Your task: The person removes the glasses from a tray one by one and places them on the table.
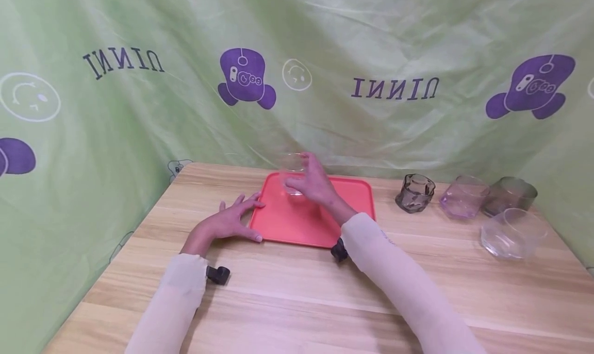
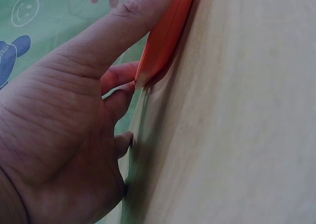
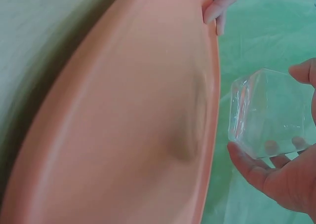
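Observation:
A clear glass cup (image 3: 271, 110) with an angular, faceted body is in my right hand (image 1: 315, 183), thumb on one side and fingers on the other. In the head view the cup is held over the back left part of the red tray (image 1: 297, 222); the right wrist view shows it off the tray surface. My left hand (image 1: 229, 221) lies at the tray's front left corner, fingers spread, with fingertips at the left rim and the thumb at the front edge. In the left wrist view the thumb (image 2: 123, 21) meets the tray's edge.
On the wooden table's right side stand a dark faceted glass (image 1: 415, 194), a purple-tinted glass (image 1: 464, 198), a grey smoky glass (image 1: 515, 191) and a clear tilted-looking glass (image 1: 508, 235). A green printed curtain (image 1: 334, 132) hangs along the table's back and sides.

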The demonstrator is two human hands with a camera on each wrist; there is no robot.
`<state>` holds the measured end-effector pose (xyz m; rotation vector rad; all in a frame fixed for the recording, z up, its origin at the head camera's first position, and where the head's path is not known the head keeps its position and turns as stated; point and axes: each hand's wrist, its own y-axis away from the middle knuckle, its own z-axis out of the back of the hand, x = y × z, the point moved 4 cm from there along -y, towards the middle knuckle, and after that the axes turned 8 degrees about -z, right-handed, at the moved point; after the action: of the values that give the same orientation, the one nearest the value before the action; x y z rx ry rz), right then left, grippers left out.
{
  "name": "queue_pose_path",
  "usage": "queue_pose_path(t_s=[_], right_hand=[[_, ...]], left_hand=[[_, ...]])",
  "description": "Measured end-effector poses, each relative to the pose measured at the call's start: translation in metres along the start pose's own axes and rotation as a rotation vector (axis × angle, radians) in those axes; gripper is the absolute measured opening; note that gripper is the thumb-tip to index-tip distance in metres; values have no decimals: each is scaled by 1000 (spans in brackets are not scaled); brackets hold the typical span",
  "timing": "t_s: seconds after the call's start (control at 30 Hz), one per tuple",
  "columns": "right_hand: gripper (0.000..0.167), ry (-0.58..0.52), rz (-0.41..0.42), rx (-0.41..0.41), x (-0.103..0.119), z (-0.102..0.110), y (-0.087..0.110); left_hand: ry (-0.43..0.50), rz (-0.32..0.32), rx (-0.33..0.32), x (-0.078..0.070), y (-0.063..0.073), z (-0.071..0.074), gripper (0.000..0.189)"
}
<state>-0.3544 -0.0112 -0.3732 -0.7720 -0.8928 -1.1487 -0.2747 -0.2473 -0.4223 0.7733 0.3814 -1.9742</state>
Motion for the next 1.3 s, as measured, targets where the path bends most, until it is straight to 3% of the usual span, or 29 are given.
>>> queue_pose_path(t_s=[0.4,1.3], right_hand=[[84,-51,13,52,-7,35,28],[87,121,-20,24,-55,131,103]], left_hand=[[3,-11,-7,0,0,0,100],[13,-31,-11,3,-1,0,99]])
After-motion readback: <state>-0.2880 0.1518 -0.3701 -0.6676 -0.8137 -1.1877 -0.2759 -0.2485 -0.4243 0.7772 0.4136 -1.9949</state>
